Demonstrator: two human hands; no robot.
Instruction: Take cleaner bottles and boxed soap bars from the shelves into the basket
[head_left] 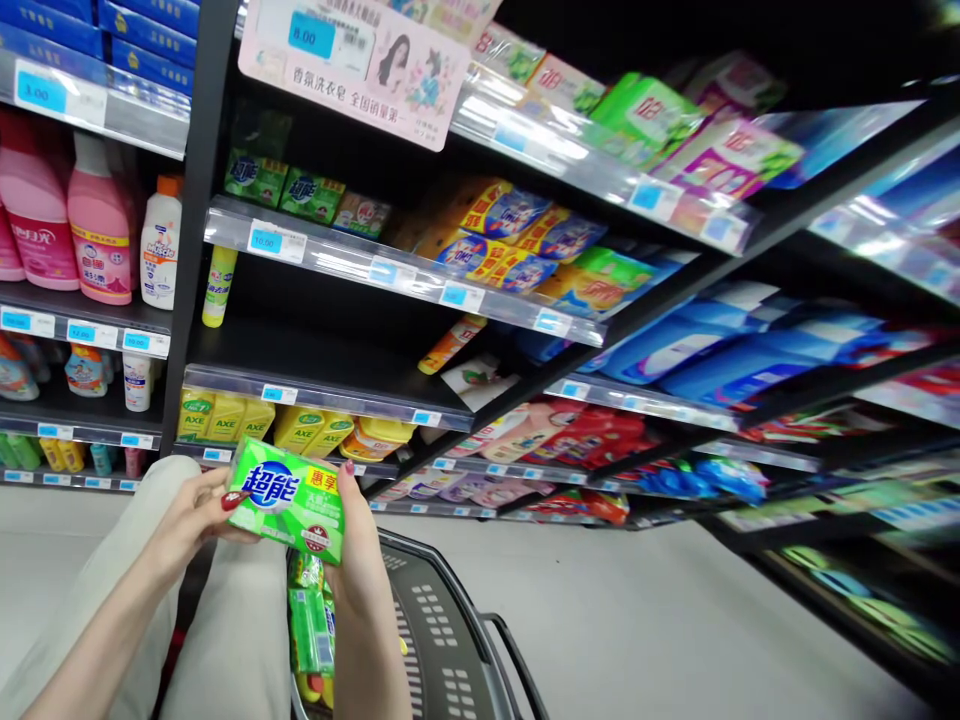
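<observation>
Head view: pack held crosswise between your two hands

In the head view, your pack (286, 500) lies between your left hand (193, 512) and your right hand (360, 545), touching both. Its long axis runs from one hand to the other, with the right end sitting a little lower than the left. The broad printed face is turned up toward you, lettering upright.

Your left hand pinches the left end, thumb on the front and fingers folded behind. Your right hand clasps the opposite end, thumb up by the top corner; the rest of its grip is hidden behind the pack.

Your basket (450, 625) stands below and to the right of the pack, beside your legs (244, 620), so your right hand is the nearer one to it; that forearm crosses over part of the basket. Green packets (310, 632) lie inside, just below the pack. Ahead of you, beyond both hands, rise the shelves (322, 395), with similar green boxes (313, 195) on a higher level, well apart from your grip.
</observation>
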